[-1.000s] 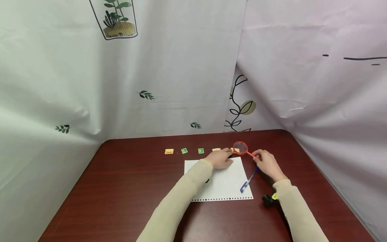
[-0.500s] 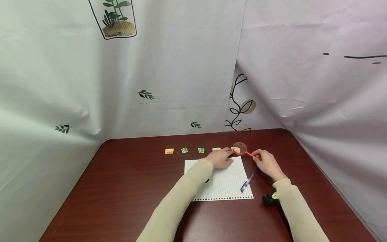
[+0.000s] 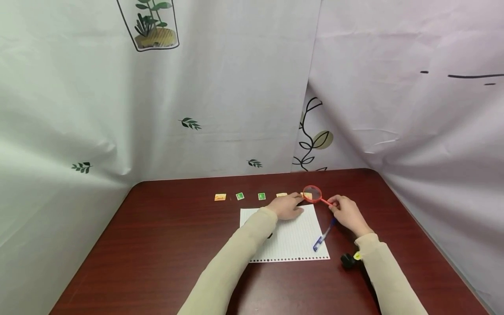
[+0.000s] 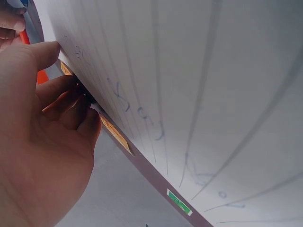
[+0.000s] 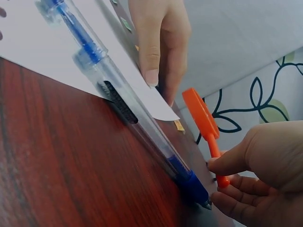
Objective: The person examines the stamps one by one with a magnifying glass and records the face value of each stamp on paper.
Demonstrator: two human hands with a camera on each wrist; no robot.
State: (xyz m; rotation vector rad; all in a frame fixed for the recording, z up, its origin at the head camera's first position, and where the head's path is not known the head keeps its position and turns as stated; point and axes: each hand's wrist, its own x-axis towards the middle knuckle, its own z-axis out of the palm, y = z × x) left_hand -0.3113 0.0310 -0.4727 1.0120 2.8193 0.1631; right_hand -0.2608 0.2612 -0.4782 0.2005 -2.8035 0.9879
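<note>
My right hand (image 3: 348, 213) pinches the handle of a red-orange magnifying glass (image 3: 315, 192) between thumb and fingers. Its lens hangs over an orange stamp (image 3: 308, 197) at the far right of a row of stamps. On the top edge of a sheet of lined paper (image 3: 291, 245) rests my left hand (image 3: 287, 206), its fingertips reaching past that edge toward the same stamp. In the left wrist view, its fingers (image 4: 59, 90) bend loosely and blue handwriting shows on the paper. A clear blue-capped pen (image 5: 128, 99) lies partly across the paper's right edge, below my right hand.
Left along the row lie another orange stamp (image 3: 281, 194), partly covered by the left hand, two green stamps (image 3: 261, 196) and a further orange stamp (image 3: 220, 197). A small black object (image 3: 348, 261) with a yellow label sits by the right sleeve. White patterned cloth (image 3: 236, 87) hangs behind the table.
The magnifying glass lens has shifted very slightly left and down over the stamp. Both hands stay practically where they were.
</note>
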